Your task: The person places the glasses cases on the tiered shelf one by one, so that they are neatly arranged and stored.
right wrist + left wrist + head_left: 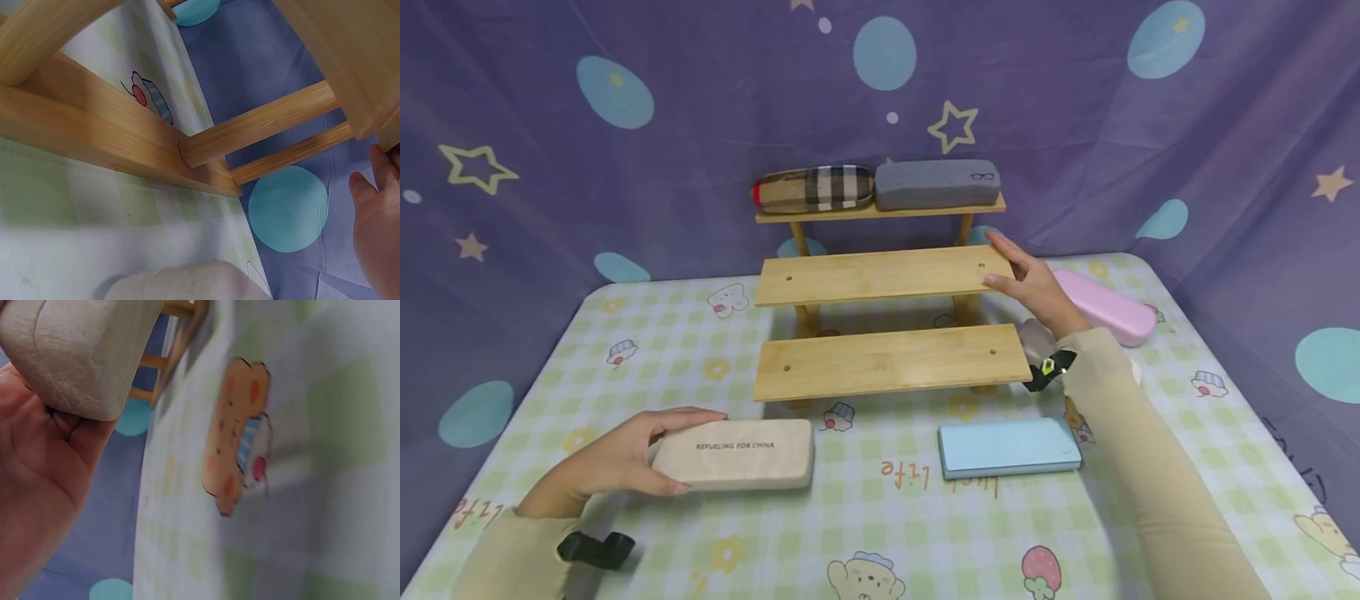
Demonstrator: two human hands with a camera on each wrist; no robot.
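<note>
My left hand [617, 457] grips the left end of a beige glasses case [741, 458] lettered "REFUELING FOR CHINA", thumb along its near side and fingers along its far side. In the left wrist view, the case's end [81, 369] sits against the fingers, over the tablecloth. A three-tier wooden rack [880, 277] stands in the middle. On the right end of its middle shelf, my right hand [1033, 287] holds the board between thumb and fingers. Fingertips [364, 187] show right at the board's edge in the right wrist view.
On the top shelf lie a plaid case [820, 189] and a grey-blue case [937, 184]. A light blue case [1009, 447] lies front right, and a pink case [1108, 308] behind the right forearm. A greyish rounded object [1036, 337] is partly hidden by the right wrist.
</note>
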